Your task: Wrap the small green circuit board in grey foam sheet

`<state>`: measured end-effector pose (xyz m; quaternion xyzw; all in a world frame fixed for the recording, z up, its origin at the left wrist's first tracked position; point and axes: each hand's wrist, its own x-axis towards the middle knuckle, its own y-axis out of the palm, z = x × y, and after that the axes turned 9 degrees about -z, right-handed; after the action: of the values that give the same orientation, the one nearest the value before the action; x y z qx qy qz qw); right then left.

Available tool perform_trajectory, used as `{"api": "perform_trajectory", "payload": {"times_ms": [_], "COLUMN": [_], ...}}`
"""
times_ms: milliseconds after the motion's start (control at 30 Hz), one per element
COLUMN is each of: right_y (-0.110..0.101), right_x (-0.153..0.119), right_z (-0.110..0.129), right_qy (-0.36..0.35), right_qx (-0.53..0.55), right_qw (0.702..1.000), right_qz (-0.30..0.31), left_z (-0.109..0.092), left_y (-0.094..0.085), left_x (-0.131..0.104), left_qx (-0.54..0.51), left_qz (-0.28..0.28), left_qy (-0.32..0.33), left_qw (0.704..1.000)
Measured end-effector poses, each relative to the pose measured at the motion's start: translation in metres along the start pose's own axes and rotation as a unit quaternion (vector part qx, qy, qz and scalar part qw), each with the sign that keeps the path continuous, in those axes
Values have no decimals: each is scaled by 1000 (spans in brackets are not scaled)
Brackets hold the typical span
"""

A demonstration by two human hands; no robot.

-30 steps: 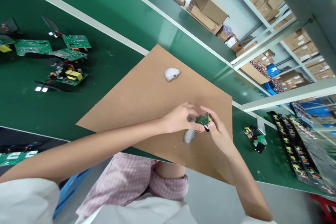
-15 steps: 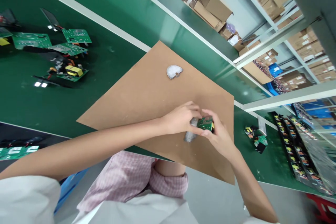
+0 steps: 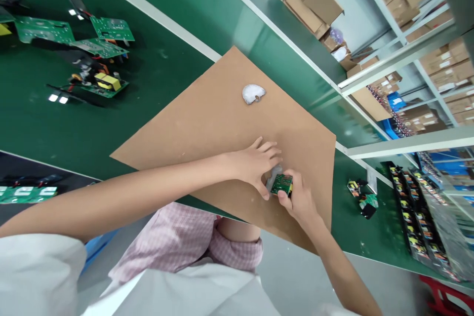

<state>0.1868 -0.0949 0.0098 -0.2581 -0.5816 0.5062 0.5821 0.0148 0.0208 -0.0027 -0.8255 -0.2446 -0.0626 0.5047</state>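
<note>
Green matting is covering the surface [image 3: 166, 89], and a brown board [image 3: 207, 128] is lying across its near edge as a work pad.

Nearest the person, both hands are meeting over the near part of the board. The right hand [image 3: 299, 202] is gripping a small green circuit board [image 3: 281, 184] between thumb and fingers, holding it low, at or just above the board. The left hand [image 3: 255, 164] is resting beside it with fingers spread and mostly open, its thumb touching a grey lump of material [image 3: 273, 176] that is lying just beside the circuit board. Whether that lump is touching the circuit board cannot be told.

Judged from this layout, the piece is in mid-handling: it is in hand at the pad and not yet set aside with either group of boards.

Farther out, a second pale lump [image 3: 254, 94] is lying alone on the board. To the left, loose circuit boards [image 3: 99, 49] are lying scattered on the matting. To the right, small assemblies [image 3: 361, 197] and rows of filled trays [image 3: 425, 222] are sitting. Beyond, shelving is carrying cardboard boxes [image 3: 314, 0].
</note>
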Motion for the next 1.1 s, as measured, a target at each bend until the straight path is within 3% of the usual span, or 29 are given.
{"api": "perform_trajectory", "payload": {"times_ms": [167, 767, 967, 1100], "right_y": [8, 2, 2, 2], "right_x": [-7, 3, 13, 6], "right_z": [-3, -5, -10, -5], "right_qy": [-8, -59, 11, -22], "right_qx": [-14, -57, -87, -70], "right_qw": [1000, 995, 994, 994], "right_qz": [3, 53, 66, 81], "left_z": [3, 0, 0, -1], "left_y": [8, 10, 10, 6], "left_x": [-4, -3, -3, -2], "left_qx": [30, 46, 32, 36], "left_qz": [53, 70, 60, 77], "left_qy": [-14, -30, -37, -40], "left_qw": [998, 996, 997, 996]}}
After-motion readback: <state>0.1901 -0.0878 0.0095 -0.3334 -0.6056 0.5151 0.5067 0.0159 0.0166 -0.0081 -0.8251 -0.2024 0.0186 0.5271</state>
